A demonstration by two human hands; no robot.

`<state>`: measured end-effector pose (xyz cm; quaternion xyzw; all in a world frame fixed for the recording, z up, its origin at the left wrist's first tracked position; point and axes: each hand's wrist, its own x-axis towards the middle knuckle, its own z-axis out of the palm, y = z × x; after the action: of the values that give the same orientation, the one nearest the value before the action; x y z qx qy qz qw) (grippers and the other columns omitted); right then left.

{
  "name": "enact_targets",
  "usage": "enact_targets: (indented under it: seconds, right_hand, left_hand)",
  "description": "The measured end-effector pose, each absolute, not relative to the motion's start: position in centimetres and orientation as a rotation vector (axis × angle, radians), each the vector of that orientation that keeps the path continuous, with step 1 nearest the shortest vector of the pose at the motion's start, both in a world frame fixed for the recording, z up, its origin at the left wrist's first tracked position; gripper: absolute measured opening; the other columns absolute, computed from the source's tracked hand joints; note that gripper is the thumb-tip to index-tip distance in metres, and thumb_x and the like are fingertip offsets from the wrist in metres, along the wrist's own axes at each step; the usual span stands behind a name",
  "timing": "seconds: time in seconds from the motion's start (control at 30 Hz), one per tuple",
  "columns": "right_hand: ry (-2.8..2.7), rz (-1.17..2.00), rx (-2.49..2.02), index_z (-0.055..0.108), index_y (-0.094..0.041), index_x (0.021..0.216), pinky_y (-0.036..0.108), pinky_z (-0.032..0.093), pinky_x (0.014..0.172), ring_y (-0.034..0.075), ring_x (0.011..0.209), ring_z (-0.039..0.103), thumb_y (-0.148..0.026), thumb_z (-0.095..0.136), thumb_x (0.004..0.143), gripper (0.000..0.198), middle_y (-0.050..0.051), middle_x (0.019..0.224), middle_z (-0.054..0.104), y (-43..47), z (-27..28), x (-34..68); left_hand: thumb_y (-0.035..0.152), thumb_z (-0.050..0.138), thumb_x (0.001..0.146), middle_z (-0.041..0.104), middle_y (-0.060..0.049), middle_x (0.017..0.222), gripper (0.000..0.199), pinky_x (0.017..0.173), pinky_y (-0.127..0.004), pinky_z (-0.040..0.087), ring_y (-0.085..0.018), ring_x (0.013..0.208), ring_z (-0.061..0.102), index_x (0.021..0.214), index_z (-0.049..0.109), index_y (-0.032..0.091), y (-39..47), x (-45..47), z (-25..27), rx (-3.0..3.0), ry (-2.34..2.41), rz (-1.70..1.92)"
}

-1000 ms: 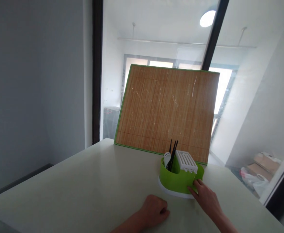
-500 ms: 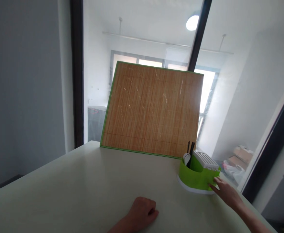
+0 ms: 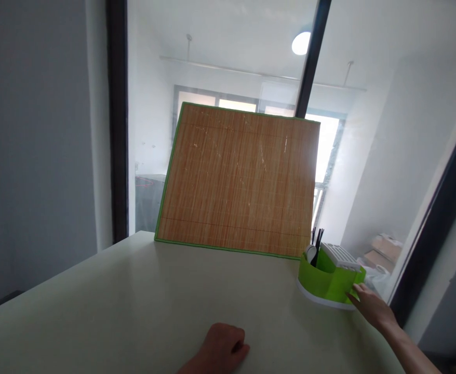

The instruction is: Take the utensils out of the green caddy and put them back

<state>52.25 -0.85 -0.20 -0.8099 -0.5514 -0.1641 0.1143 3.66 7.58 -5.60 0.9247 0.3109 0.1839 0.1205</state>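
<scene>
My right hand [image 3: 374, 307] is at the right end of a green utensil holder [image 3: 331, 284] with a white base. The thumb presses its front and the fingers curl round its end. Black chopsticks [image 3: 318, 247] and a white spoon [image 3: 310, 253] stand in its open left compartment. A white slotted block [image 3: 342, 256] fills the right part. Resting on the table [image 3: 146, 311] near its front, my left hand [image 3: 222, 344] is curled into a loose fist with nothing visible in it.
A bamboo mat board [image 3: 236, 182] with green edging leans upright at the table's back, against the glass. Dark frame posts [image 3: 117, 124] stand behind. Cardboard boxes [image 3: 386, 246] show through the glass at right.
The utensil holder has slid a little to the right along with my right hand. My left hand stays in its fist at the same spot. The view has shifted slightly.
</scene>
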Motion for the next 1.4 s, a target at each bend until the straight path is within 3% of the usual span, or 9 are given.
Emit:
enact_targets:
  seconds: [0.13, 0.27, 0.33, 0.47, 0.63, 0.83, 1.4]
  right_hand:
    - [-1.432, -0.729, -2.387, 0.044, -0.011, 0.124, 0.048, 0.039, 0.079, 0.034, 0.109, 0.049, -0.045, 0.036, 0.085, 0.053, 0.019, 0.124, 0.048, -2.3, -1.1, 50.7]
    - [-1.146, -0.936, -2.190, 0.049, -0.012, 0.116, 0.047, 0.040, 0.074, 0.035, 0.102, 0.050, -0.049, 0.032, 0.087, 0.050, 0.020, 0.111, 0.053, -4.0, -2.0, 46.5]
    - [-1.323, -0.731, -2.019, 0.054, -0.010, 0.100, 0.044, 0.041, 0.071, 0.032, 0.090, 0.053, -0.045, 0.036, 0.087, 0.042, 0.019, 0.097, 0.056, -4.1, -2.4, 43.3]
    - [-1.696, -0.495, -1.876, 0.052, -0.021, 0.080, 0.025, 0.040, 0.063, 0.014, 0.069, 0.055, -0.034, 0.038, 0.090, 0.021, 0.001, 0.075, 0.057, -2.3, -3.2, 35.4]
    - [-2.068, -0.379, -1.680, 0.048, -0.023, 0.069, 0.023, 0.033, 0.062, 0.012, 0.069, 0.054, -0.027, 0.045, 0.085, 0.017, -0.004, 0.070, 0.057, 0.7, -4.4, 25.5]
    - [-2.141, -0.333, -1.668, 0.049, -0.023, 0.071, 0.025, 0.027, 0.055, 0.012, 0.062, 0.055, -0.024, 0.053, 0.076, 0.006, -0.004, 0.068, 0.061, 1.8, -6.3, 21.0]
    - [-2.141, -0.322, -1.730, 0.050, -0.023, 0.074, 0.026, 0.027, 0.057, 0.014, 0.067, 0.058, -0.026, 0.052, 0.077, 0.004, -0.003, 0.072, 0.063, 2.0, -6.3, 21.0]
  left_hand:
    - [0.032, 0.050, 0.080, 0.057, 0.001, 0.063, 0.021, 0.058, -0.023, 0.026, -0.011, 0.058, 0.044, 0.065, 0.054, 0.018, 7.8, 3.7, -6.1, 2.709, 0.887, 0.562]
    - [0.034, 0.048, 0.081, 0.057, 0.001, 0.064, 0.022, 0.058, -0.024, 0.025, -0.012, 0.059, 0.045, 0.066, 0.054, 0.018, 7.7, 3.7, -6.0, 2.708, 0.900, 0.537]
    - [0.034, 0.047, 0.082, 0.058, 0.001, 0.064, 0.023, 0.058, -0.025, 0.024, -0.012, 0.060, 0.045, 0.066, 0.054, 0.019, 7.6, 3.8, -5.7, 2.710, 0.917, 0.512]
    - [0.035, 0.046, 0.083, 0.059, 0.001, 0.065, 0.024, 0.057, -0.025, 0.024, -0.012, 0.059, 0.046, 0.066, 0.054, 0.019, 7.5, 3.7, -5.4, 2.716, 0.953, 0.463]
    - [0.037, 0.045, 0.083, 0.061, 0.000, 0.067, 0.026, 0.058, -0.025, 0.026, -0.013, 0.061, 0.049, 0.069, 0.056, 0.019, 7.6, 3.7, -5.6, 2.729, 0.988, 0.449]
    - [0.035, 0.046, 0.082, 0.061, 0.000, 0.065, 0.025, 0.057, -0.025, 0.027, -0.014, 0.062, 0.050, 0.067, 0.058, 0.019, 7.5, 3.8, -5.6, 2.742, 1.030, 0.417]
    - [0.037, 0.043, 0.084, 0.061, 0.000, 0.065, 0.028, 0.057, -0.026, 0.025, -0.014, 0.062, 0.051, 0.067, 0.056, 0.019, 7.4, 3.8, -5.4, 2.751, 1.047, 0.427]
